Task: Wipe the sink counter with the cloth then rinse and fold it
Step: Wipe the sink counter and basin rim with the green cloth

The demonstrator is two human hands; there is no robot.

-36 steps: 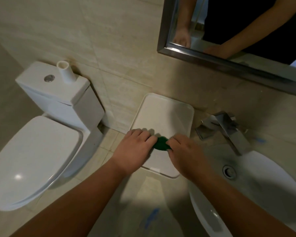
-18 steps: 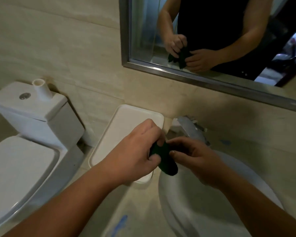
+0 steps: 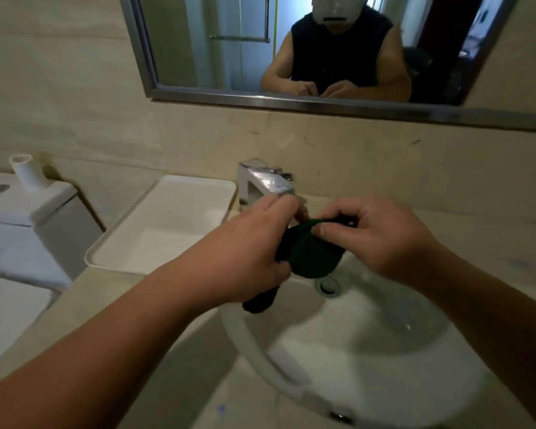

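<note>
Hanging between the hands, the green cloth point(image 3: 310, 258) is held above the sink point(image 3: 384, 351). It is gripped by the left hand point(image 3: 251, 258) and pinched by the right hand point(image 3: 381, 239), with the tap point(image 3: 266, 181) just behind them.

1. A beige stone counter point(image 3: 464, 221) is seen against the tiled wall.
2. A white round sink point(image 3: 369, 351) is set into its right part.
3. A chrome faucet point(image 3: 265, 184) is mounted at the back edge, just behind the sink.
4. A white rectangular tray point(image 3: 167, 221) is laid at the left end, beside the faucet.
5. A small blue mark point(image 3: 221, 409) is noticed near the front edge.
</note>
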